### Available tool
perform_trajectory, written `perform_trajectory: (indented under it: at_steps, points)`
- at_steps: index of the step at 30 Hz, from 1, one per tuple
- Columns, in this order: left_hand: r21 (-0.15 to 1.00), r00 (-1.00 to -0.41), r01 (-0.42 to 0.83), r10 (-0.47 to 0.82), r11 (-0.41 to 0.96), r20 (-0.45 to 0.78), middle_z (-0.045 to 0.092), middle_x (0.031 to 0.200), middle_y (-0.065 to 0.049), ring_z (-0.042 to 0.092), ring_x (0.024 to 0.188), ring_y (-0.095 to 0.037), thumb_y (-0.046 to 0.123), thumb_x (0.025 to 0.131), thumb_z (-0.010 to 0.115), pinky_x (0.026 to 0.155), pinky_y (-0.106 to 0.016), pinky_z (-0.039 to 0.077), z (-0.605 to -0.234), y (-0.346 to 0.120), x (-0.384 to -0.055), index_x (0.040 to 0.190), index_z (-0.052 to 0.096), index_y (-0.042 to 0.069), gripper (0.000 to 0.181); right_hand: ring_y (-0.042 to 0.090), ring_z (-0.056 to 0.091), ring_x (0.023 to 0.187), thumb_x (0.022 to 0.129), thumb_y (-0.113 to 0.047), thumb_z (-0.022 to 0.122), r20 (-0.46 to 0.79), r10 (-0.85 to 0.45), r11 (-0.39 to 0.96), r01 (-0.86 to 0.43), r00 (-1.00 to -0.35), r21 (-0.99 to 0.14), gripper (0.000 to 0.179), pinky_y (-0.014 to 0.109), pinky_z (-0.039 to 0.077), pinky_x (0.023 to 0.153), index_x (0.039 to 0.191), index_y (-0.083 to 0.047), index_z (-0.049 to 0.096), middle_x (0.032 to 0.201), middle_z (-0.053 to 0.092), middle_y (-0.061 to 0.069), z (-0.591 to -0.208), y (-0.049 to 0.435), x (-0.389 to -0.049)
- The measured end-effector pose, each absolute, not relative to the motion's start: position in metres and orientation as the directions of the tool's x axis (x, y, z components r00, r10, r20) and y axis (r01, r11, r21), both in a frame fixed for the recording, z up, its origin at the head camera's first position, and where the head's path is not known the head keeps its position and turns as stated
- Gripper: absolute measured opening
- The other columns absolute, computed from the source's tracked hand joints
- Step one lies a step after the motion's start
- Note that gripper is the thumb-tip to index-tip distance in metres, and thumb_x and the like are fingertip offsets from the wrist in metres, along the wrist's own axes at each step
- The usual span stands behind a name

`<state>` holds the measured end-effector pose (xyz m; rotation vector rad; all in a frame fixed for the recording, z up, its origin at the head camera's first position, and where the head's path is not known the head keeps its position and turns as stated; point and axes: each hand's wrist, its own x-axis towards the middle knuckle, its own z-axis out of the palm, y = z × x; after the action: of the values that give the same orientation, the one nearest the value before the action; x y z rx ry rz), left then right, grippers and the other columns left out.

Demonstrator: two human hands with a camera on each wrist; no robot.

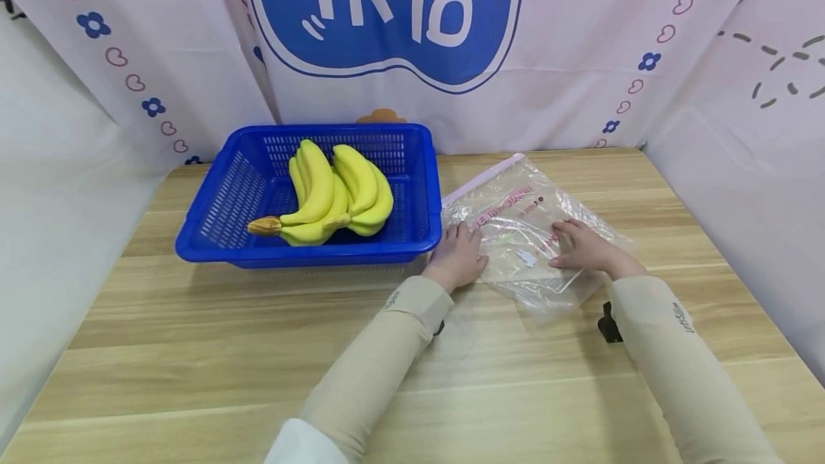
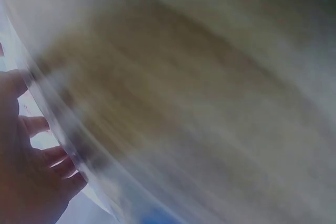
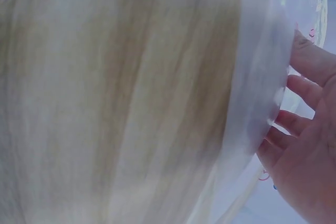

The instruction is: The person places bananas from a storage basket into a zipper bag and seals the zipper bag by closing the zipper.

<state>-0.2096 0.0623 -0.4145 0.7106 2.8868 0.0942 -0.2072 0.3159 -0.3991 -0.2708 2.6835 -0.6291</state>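
A clear plastic zip bag (image 1: 509, 220) with a pink strip along its far edge and pink print lies flat and slightly crumpled on the table. My left hand (image 1: 456, 258) rests on the bag's left side, close to the basket's right wall, fingers extended. On the right side of the bag, my right hand (image 1: 583, 249) touches the plastic with thumb and fingers apart. Both wrist views look mostly at blurred wood grain through plastic, with the left hand (image 2: 37, 166) and the right hand (image 3: 310, 124) at their outer edges.
A blue plastic basket (image 1: 193, 253) stands at the back left of the wooden table (image 1: 225, 356). Inside it lie two bunches of yellow bananas (image 1: 316, 185). Printed white cloth (image 1: 548, 120) hangs behind the table and along its sides.
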Motion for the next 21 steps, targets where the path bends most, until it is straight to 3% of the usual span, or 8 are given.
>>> perform_trajectory:
  at_steps: [11,16,21]
  points:
    - [0.11,-0.867,0.464,0.476,0.879,-0.144,0.046,0.137,-0.013,0.043,0.129,-0.028,0.043,0.096,0.047,0.111,-0.039,0.032,-0.411,0.062,-0.211,0.139,0.046,0.013,0.052,0.063,0.018,0.131,0.078,-0.02,0.074,-0.275,-0.256,0.898,-0.123,-0.927,-0.422,0.081,0.071,0.018,0.107,0.139,0.013,0.033,0.143,0.017,0.046,-0.397,0.312,-0.21]
    - [0.091,-0.866,0.472,0.481,0.877,-0.138,0.047,0.137,-0.013,0.044,0.129,-0.028,0.042,0.098,0.044,0.11,-0.041,0.034,-0.412,0.062,-0.211,0.141,0.045,0.014,0.051,0.062,0.028,0.127,0.076,-0.015,0.072,-0.217,-0.258,0.912,-0.164,-0.941,-0.376,0.07,0.07,0.025,0.106,0.133,0.012,0.042,0.139,0.027,0.047,-0.394,0.306,-0.211]
    - [0.095,-0.87,0.465,0.474,0.88,-0.137,0.047,0.138,-0.013,0.043,0.13,-0.029,0.036,0.099,0.042,0.109,-0.041,0.035,-0.411,0.062,-0.21,0.141,0.044,0.015,0.047,0.061,0.029,0.128,0.084,-0.018,0.068,-0.191,-0.234,0.917,-0.151,-0.953,-0.37,0.054,0.07,0.025,0.105,0.126,0.009,0.049,0.138,0.031,0.045,-0.394,0.301,-0.212]
